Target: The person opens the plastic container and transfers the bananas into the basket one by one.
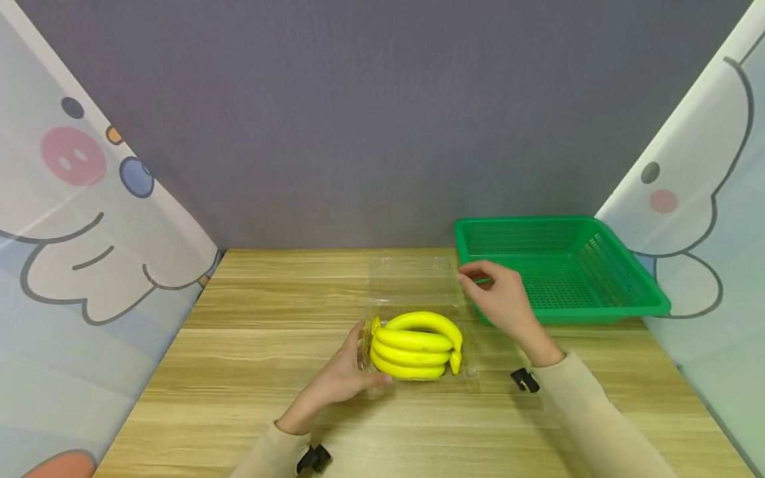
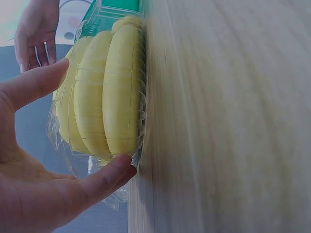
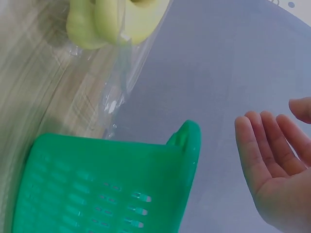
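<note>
A bunch of yellow bananas (image 1: 412,340) lies in a clear plastic clamshell box (image 2: 73,165), whose transparent lid (image 1: 412,279) is folded back behind it on the table. My left hand (image 1: 343,375) grips the box's near left corner, thumb on the near side and fingers along the left side. The left wrist view shows the bananas through the clear wall. My right hand (image 1: 502,299) hovers right of the lid, in front of the green basket. Its fingers are loosely bent and hold nothing; in the right wrist view they are apart from box and basket.
A green plastic basket (image 1: 603,312) with perforated walls stands at the back right of the wooden table (image 1: 257,352). A grey wall (image 1: 358,133) rises behind the table. Cartoon-printed panels (image 1: 66,265) flank both sides.
</note>
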Motion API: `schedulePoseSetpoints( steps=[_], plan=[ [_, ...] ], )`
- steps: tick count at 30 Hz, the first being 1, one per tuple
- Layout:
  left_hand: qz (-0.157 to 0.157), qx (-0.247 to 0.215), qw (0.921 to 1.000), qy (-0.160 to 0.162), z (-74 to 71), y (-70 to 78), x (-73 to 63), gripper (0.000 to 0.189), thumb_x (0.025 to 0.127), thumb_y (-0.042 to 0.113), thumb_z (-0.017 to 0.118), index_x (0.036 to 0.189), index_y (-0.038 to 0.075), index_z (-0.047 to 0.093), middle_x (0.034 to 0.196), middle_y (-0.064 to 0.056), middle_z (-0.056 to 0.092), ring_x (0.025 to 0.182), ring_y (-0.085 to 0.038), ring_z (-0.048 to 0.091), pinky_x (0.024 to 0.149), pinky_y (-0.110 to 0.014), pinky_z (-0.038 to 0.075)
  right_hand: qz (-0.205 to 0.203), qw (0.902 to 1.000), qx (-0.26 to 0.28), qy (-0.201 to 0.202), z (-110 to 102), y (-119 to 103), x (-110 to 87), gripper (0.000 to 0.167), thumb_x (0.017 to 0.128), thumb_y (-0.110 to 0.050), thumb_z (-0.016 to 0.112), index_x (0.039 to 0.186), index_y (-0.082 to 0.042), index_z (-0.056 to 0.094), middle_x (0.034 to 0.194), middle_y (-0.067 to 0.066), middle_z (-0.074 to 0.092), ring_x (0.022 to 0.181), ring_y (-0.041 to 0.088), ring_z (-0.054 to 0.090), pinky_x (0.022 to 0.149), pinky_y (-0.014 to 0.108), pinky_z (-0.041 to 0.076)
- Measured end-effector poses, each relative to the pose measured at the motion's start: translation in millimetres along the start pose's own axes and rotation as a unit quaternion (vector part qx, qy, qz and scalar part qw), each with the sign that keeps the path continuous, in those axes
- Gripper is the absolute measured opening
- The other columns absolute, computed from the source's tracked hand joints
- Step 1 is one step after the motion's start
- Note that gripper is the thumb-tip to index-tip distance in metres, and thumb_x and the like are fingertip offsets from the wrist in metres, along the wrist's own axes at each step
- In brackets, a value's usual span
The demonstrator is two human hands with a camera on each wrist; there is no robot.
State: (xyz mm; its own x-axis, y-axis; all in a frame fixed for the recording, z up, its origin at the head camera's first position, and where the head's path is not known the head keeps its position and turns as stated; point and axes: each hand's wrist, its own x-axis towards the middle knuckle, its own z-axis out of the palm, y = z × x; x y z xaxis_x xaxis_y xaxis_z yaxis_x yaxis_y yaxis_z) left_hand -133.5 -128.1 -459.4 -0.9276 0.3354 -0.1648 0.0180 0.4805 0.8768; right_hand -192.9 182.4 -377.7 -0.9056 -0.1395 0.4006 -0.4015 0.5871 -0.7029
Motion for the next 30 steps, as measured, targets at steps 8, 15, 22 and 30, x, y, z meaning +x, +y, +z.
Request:
schedulePoseSetpoints(
  steps=[8, 15, 22, 30],
  plan=[
    [0.002, 0.004, 1.0000, 0.001, -0.3, 0.5, -0.2, 0.124, 0.079, 0.037, 0.088, 0.162, 0.003, 0.004, 0.164, -0.026, 0.021, 0.136, -0.052, 0.042, 0.105, -0.064, 0.043, 0.002, 1.0000, -0.004, 0.001, 4.1, -5.2, -3.2, 0.021, 0.098, -0.019, 0.069, 0.112, -0.004, 0.074, 0.100, 0.006, 0.074, 0.087, 0.020, 0.068, 0.072, 0.028, 0.057],
    [0.002, 0.008, 1.0000, 0.001, -0.2, -0.2, -0.5, 0.123, 0.079, 0.038, 0.088, 0.162, 0.004, 0.004, 0.163, -0.027, 0.022, 0.135, -0.051, 0.044, 0.103, -0.064, 0.044, -0.011, 0.9999, -0.002, -0.004, 7.4, -9.9, -8.0, 0.019, 0.097, -0.018, 0.071, 0.109, -0.004, 0.074, 0.099, 0.005, 0.074, 0.088, 0.022, 0.068, 0.075, 0.034, 0.058],
    [-0.002, 0.004, 1.0000, 0.001, 0.3, -1.0, 0.4, 0.124, 0.078, 0.038, 0.088, 0.163, 0.004, 0.004, 0.163, -0.029, 0.022, 0.139, -0.052, 0.038, 0.106, -0.067, 0.039, -0.023, 0.9996, -0.011, -0.016, 10.7, -12.7, -12.3, 0.016, 0.097, -0.017, 0.071, 0.107, -0.005, 0.075, 0.097, 0.003, 0.073, 0.086, 0.019, 0.068, 0.075, 0.035, 0.058],
    [-0.002, 0.003, 1.0000, 0.000, 0.5, -0.9, 0.5, 0.124, 0.079, 0.038, 0.088, 0.163, 0.005, 0.004, 0.163, -0.029, 0.020, 0.141, -0.052, 0.035, 0.108, -0.068, 0.037, -0.052, 0.9979, -0.013, -0.037, 15.0, -14.2, -18.6, 0.014, 0.096, -0.013, 0.072, 0.107, -0.005, 0.074, 0.098, 0.002, 0.072, 0.084, 0.017, 0.067, 0.074, 0.039, 0.059]
  ],
)
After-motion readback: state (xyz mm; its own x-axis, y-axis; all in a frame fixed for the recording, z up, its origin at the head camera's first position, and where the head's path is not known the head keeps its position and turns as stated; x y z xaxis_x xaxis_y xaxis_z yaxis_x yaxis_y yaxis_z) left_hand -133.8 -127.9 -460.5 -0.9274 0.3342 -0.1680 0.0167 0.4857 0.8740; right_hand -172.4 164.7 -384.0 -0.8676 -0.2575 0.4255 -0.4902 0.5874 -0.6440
